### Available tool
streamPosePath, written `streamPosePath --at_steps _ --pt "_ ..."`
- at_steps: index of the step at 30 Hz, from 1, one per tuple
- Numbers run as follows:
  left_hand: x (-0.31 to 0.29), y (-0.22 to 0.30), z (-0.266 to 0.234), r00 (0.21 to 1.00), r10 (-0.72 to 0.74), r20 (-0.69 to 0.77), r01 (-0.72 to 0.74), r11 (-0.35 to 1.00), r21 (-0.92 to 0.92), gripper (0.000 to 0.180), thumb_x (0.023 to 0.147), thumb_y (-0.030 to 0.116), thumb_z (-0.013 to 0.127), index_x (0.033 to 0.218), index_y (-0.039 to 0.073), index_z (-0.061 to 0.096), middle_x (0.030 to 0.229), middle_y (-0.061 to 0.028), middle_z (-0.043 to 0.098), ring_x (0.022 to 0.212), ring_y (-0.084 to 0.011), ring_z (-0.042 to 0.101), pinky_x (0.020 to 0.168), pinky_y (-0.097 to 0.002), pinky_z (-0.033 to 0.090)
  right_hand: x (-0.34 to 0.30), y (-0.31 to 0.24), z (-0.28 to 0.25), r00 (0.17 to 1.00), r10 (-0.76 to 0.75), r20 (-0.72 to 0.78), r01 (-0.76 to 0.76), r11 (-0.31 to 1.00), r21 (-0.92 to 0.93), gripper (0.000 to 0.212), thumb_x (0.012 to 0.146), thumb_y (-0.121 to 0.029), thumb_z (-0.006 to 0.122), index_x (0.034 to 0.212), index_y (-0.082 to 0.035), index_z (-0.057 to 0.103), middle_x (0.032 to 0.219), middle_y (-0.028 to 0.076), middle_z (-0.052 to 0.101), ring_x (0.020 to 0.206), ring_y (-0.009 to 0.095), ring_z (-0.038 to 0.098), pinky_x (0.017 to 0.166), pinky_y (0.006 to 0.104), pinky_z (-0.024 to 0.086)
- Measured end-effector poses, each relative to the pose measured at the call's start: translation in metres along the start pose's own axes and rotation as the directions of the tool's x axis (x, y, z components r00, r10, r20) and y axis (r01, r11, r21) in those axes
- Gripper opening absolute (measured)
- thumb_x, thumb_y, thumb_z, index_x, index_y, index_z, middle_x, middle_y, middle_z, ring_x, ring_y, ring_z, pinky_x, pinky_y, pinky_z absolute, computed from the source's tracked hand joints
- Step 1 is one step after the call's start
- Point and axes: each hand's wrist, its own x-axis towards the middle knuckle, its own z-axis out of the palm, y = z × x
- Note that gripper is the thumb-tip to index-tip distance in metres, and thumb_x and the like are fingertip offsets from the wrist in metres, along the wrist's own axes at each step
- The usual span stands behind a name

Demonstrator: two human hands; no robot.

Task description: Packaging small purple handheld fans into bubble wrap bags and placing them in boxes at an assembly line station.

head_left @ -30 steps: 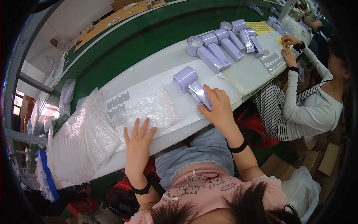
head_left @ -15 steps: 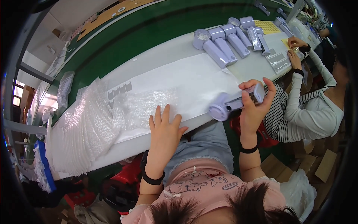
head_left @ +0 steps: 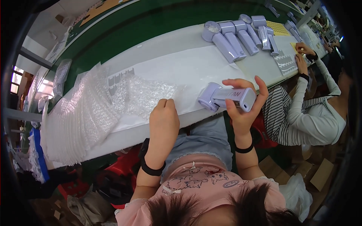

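White table (head_left: 122,137) is stretching across, and the right hand (head_left: 243,116) is grasping a lilac fan (head_left: 225,95), its head pointing toward nine o'clock near the table's front edge. Left hand (head_left: 164,120) is curling its fingers by the bubble sheet (head_left: 141,94) at eleven; whether it's pinching, I can't tell. Bubble bags (head_left: 75,120) are fanning out at nine. From the right hand, more fans (head_left: 226,47) are lying at twelve, a co-worker's hands (head_left: 301,62) showing at two.

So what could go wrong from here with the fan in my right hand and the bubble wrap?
The purple fan, which your right hand holds near the table's front edge, could slip and fall. The bubble-wrap pile, reaching close to that edge, might slide off if bumped.
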Motion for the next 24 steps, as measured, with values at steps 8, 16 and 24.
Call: streamPosePath --at_steps 8,16,24 --pt "0.001 -0.006 0.006 0.996 -0.025 -0.083 0.008 0.979 -0.205 0.004 0.076 -0.005 0.052 0.079 -0.008 0.05 0.088 -0.0215 0.05 0.082 -0.0357 0.052 0.07 -0.0402 0.045 -0.003 0.005 -0.014 0.885 0.464 -0.032 -0.372 0.747 0.55 0.053 0.071 0.001 0.059 0.117 -0.006 0.036 0.094 0.011 0.05 0.097 0.024 0.049 0.099 0.0516 0.033" --pt "0.006 -0.004 0.009 0.965 -0.031 -0.26 -0.058 0.943 -0.327 0.007 0.076 -0.005 0.052 0.082 -0.008 0.05 0.105 -0.0246 0.05 0.09 -0.0389 0.052 0.075 -0.0388 0.044 -0.013 0.013 0.007 0.79 0.609 0.069 -0.178 0.12 0.977 0.043 0.069 -0.003 0.058 0.109 -0.008 0.043 0.091 0.006 0.045 0.1 0.021 0.045 0.103 0.0558 0.021" --pt "-0.001 0.0 -0.005 0.99 -0.112 -0.088 0.075 0.936 -0.343 0.008 0.075 -0.003 0.055 0.079 -0.006 0.049 0.107 -0.0236 0.051 0.084 -0.0375 0.055 0.069 -0.0387 0.045 0.009 -0.002 -0.006 0.397 0.488 0.778 -0.894 0.397 0.208 0.057 0.06 -0.002 0.055 0.117 -0.005 0.046 0.075 0.007 0.055 0.071 0.017 0.053 0.072 0.0304 0.044"
